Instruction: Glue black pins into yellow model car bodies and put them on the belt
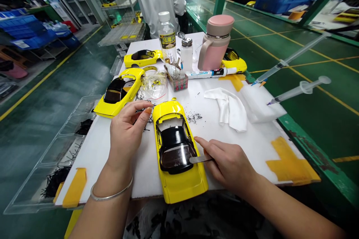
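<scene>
A yellow model car body (pixel 185 185) with a black roof and dark rear window lies in front of me on the white board (pixel 146 179). My right hand (pixel 228 162) grips a flat metal tool with a rounded end (pixel 199 159), its tip over the right edge of the rear window. The index finger of that hand reaches to the car's right side. Beside the car's far left corner, my left hand (pixel 127 130) has thumb and index finger pinched together; whatever is between them is hidden or too small to name. Small black bits (pixel 194 117) lie right of the car.
Another yellow car body (pixel 119 91) and a bag of small parts (pixel 153 86) are at the left. Behind stand a clear bottle (pixel 167 37), a pink mug (pixel 215 44) and a marker (pixel 209 73). Syringes (pixel 298 89) and a white cloth (pixel 227 108) lie right. A person (pixel 158 0) is beyond.
</scene>
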A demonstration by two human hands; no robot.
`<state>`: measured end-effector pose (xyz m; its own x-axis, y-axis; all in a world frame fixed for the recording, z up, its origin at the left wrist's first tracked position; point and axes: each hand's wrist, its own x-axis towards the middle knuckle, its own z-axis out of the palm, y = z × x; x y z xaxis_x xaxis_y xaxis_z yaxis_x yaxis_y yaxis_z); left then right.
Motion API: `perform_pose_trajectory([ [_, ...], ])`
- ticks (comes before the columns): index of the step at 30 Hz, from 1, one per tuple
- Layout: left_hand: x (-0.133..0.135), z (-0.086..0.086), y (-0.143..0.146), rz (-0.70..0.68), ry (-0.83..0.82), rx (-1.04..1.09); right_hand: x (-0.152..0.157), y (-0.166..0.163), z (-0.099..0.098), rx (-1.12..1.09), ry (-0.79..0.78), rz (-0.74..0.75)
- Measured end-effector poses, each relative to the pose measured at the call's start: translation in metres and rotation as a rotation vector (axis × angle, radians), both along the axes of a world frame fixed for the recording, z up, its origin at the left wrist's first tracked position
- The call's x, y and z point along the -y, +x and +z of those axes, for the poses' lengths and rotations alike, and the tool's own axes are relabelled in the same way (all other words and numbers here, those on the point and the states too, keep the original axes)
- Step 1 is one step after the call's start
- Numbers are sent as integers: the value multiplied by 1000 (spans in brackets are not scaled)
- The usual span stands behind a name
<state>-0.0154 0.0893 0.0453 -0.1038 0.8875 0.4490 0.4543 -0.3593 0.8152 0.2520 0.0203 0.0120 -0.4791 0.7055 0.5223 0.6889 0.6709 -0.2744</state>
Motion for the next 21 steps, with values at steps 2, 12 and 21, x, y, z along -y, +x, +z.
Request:
perform_pose_trajectory([
  [2, 0, 0, 0, -2, -1, 1, 0, 0, 0, 6, 15, -1],
  [12, 0, 0, 0, -16, -2, 4, -3, -3, 5, 104, 147, 8],
  [21, 0, 1, -1, -11, -12, -1, 2, -2, 3, 79, 33, 47],
])
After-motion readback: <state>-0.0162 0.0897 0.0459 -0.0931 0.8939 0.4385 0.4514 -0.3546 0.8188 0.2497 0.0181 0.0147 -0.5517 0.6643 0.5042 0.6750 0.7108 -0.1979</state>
